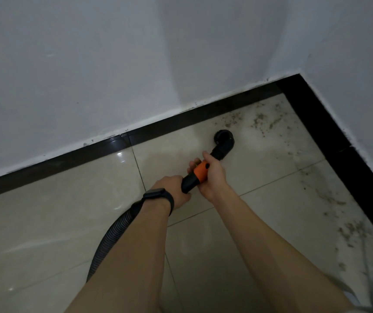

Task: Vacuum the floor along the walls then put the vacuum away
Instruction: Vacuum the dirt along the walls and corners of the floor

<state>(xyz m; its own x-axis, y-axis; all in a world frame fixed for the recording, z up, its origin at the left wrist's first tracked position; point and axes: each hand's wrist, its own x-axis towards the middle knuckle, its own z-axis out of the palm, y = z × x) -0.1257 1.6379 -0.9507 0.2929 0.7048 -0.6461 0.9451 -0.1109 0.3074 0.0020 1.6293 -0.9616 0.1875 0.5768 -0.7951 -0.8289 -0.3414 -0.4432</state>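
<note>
White walls meet over a tiled floor with black skirting, dirt scattered in the corner. The vacuum hose ends in a round nozzle down near that dirt; the left hand grips its black tube, the right hand its orange collar

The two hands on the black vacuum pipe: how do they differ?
The left hand wears a black wristband and grips the black tube further back, by the ribbed dark hose; the bare-wristed right hand grips the orange collar, nearer the round black nozzle. Both curl round the same pipe.
</note>
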